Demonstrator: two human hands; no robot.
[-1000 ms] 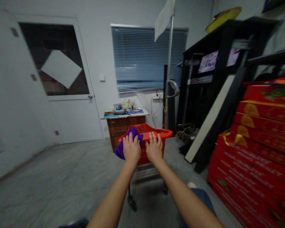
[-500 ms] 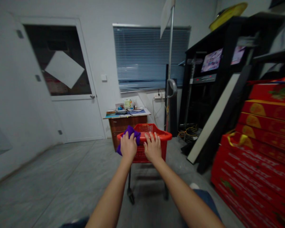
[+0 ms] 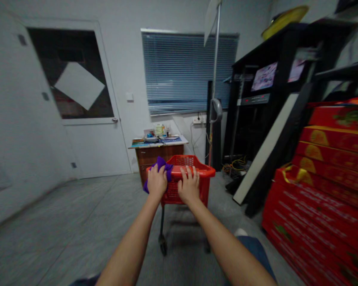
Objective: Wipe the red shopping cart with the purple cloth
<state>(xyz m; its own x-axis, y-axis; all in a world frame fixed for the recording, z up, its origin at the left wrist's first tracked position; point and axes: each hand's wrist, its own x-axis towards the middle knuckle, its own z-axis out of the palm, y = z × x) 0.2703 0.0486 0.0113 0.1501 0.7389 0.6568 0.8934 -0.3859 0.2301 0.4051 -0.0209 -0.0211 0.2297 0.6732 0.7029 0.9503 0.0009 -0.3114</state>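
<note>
In front of me stands a red plastic shopping cart [image 3: 203, 190] on dark legs with wheels, its handle [image 3: 176, 170] facing me. My left hand [image 3: 157, 182] is closed over a bunched purple cloth [image 3: 168, 171] at the left end of the handle, and part of the cloth hangs down on the cart's left side. My right hand [image 3: 189, 186] rests on the handle right of the middle, fingers curled over the top and thumb on the near side. What lies inside the basket is hidden.
A small brown cabinet [image 3: 161, 152] with items on top stands behind the cart. Stacked red cartons [image 3: 310, 214] are at the right, with a leaning white board [image 3: 265, 151] and a black shelf [image 3: 286, 43] nearby. A white door [image 3: 97, 151] is at the left.
My left hand has slid slightly left along the handle with the purple cloth. My right hand keeps its place on the handle. The view has shifted a little.
</note>
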